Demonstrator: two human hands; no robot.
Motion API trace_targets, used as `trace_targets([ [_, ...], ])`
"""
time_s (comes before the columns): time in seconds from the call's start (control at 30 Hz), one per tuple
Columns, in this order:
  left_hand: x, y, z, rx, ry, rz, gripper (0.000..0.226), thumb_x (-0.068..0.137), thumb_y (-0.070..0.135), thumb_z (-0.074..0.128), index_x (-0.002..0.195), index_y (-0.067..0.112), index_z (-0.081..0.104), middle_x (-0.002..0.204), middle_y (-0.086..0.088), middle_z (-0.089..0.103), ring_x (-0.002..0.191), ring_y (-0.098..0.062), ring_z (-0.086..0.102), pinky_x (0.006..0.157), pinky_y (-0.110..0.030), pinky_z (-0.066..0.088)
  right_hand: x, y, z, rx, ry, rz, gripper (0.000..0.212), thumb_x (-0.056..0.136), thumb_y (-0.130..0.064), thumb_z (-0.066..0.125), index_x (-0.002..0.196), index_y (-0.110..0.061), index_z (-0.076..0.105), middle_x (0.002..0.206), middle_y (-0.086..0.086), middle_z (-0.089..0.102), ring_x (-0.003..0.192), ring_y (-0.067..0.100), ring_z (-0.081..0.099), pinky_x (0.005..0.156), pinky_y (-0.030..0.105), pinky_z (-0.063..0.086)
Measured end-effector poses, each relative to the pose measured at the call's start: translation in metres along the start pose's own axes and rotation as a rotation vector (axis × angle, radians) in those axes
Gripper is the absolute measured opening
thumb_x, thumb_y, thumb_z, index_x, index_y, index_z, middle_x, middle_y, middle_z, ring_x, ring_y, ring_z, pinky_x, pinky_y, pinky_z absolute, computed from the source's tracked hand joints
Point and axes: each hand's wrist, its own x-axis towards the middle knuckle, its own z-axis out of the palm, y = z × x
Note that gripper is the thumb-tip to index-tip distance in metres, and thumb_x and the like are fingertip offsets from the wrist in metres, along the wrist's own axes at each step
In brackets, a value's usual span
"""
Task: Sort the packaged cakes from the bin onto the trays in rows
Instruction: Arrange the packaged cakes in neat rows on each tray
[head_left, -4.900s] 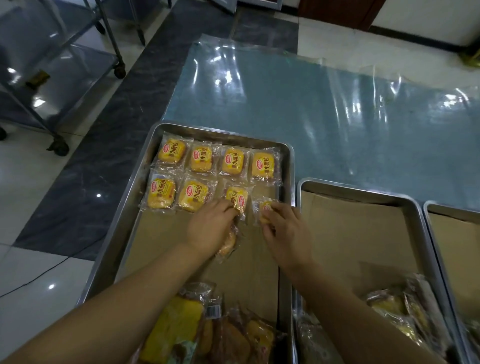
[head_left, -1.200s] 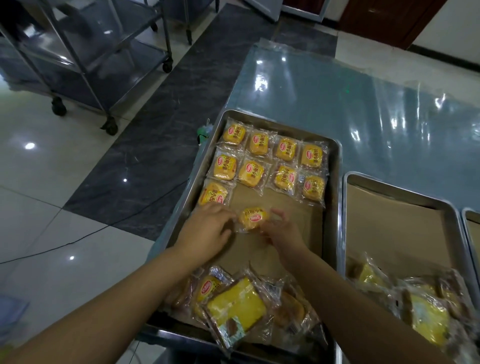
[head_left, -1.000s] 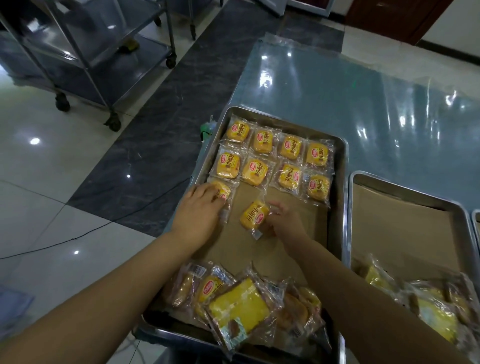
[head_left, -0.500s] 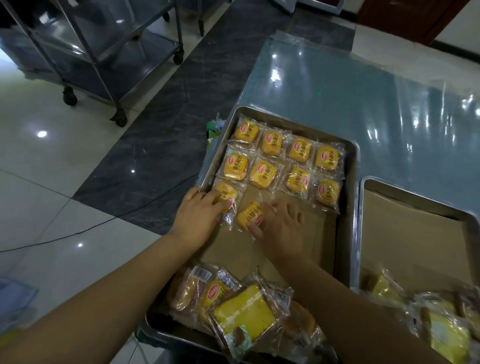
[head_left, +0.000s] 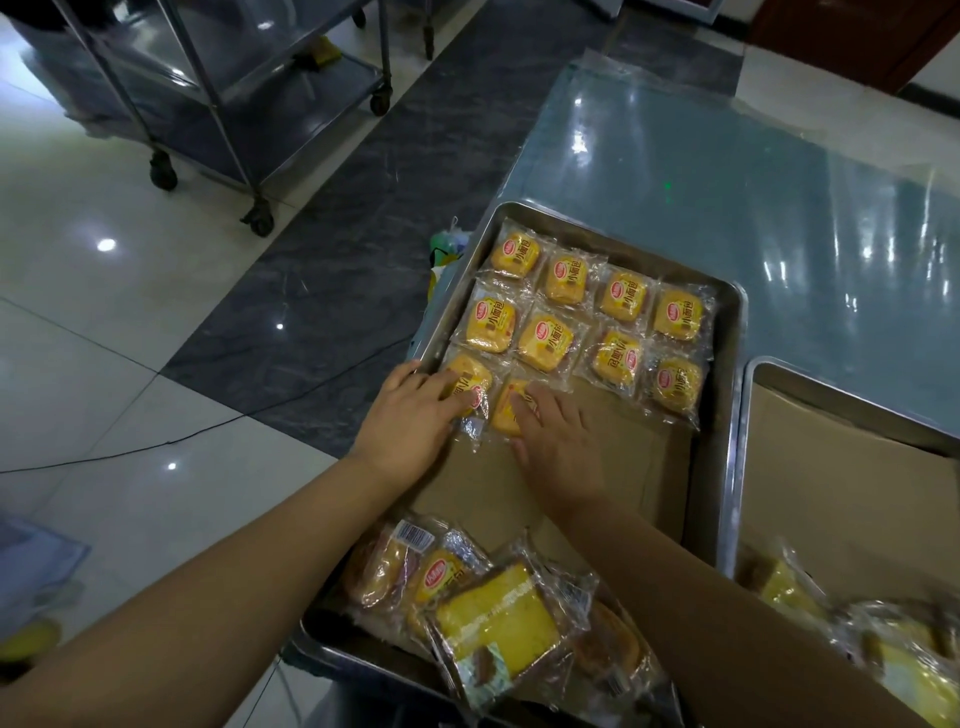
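Head-worn camera looks forward and down, close over the tray (head_left: 730, 364).

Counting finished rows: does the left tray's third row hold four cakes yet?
No, it holds only two: one cake under the left hand, another cake under the right hand, bare cardboard beside them.

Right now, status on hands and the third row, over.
Left hand flat on third row's first cake. Right hand flat on second cake. Unsorted pile near, apart.
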Motion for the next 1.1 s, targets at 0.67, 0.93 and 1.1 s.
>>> trace_targets([
  [0.67,-0.068,-0.015,-0.044,-0.115,-0.486,0.103,0.048,0.084,0.032,0.057,0.132,0.034,0.047,0.137,0.007,0.048,0.134,-0.012,0.028,0.109,-0.032,0.011,-0.055,-0.048,-0.019,0.418,-0.424,-0.056,0.016,0.081,-0.038,0.058,0.088,-0.024,0.059,0.085,-0.004,0.061,0.078,0.017,0.056,0.069,0.030,0.046],
  [0.93,-0.084,-0.007,-0.050,-0.052,-0.546,0.156,0.039,0.074,0.033,0.062,0.113,0.028,0.059,0.112,0.007,0.055,0.120,-0.014,0.034,0.112,-0.031,0.003,-0.059,-0.049,-0.003,0.565,-0.624,0.132,0.005,0.062,-0.042,0.058,0.063,-0.041,0.052,0.061,-0.011,0.055,0.063,0.005,0.054,0.058,0.025,0.045],
  [1.1,-0.071,-0.012,-0.070,-0.282,-0.373,-0.029,0.017,0.074,0.037,0.068,0.089,0.033,0.062,0.087,0.017,0.047,0.092,-0.005,0.040,0.072,-0.019,0.034,-0.058,-0.030,-0.014,0.624,-0.485,0.232,0.017,0.074,-0.028,0.060,0.063,-0.028,0.048,0.063,-0.005,0.057,0.065,0.016,0.057,0.061,0.033,0.048],
])
